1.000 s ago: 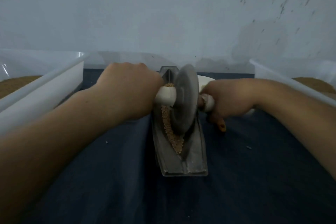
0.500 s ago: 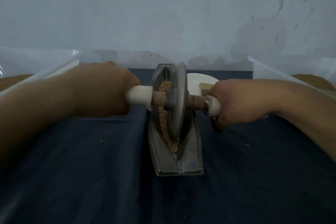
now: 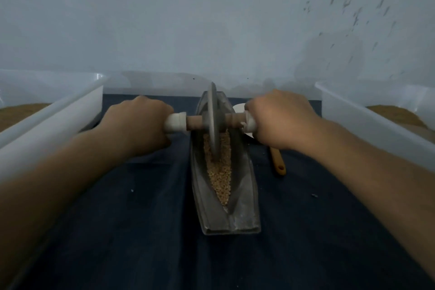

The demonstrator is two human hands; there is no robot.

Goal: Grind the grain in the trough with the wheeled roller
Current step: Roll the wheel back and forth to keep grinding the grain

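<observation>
Gripping the wheeled roller (image 3: 213, 125) at both ends: left hand (image 3: 138, 122) wrapped round the white grip on its side, right hand (image 3: 279, 120) wrapped round the opposite one, knuckles up. Standing upright on edge in the far half of the trough (image 3: 246, 198), grey disc down in the groove, brown axle level across it. Lying lengthwise on dark blue cloth (image 3: 141, 231), long grey metal trough, one end toward the camera. Spread along the groove: pale tan grain (image 3: 221, 179), from under the disc down to a point short of the near end. Just right of the trough, beside the right hand, an orange-brown handle (image 3: 278, 161) with a hole at its tip — head hidden by the hand. Peeking out behind the right hand, a white dish (image 3: 238, 108). Flanking the cloth: left bin (image 3: 54, 110) and right bin (image 3: 353, 113) — both white, both holding brownish material.
</observation>
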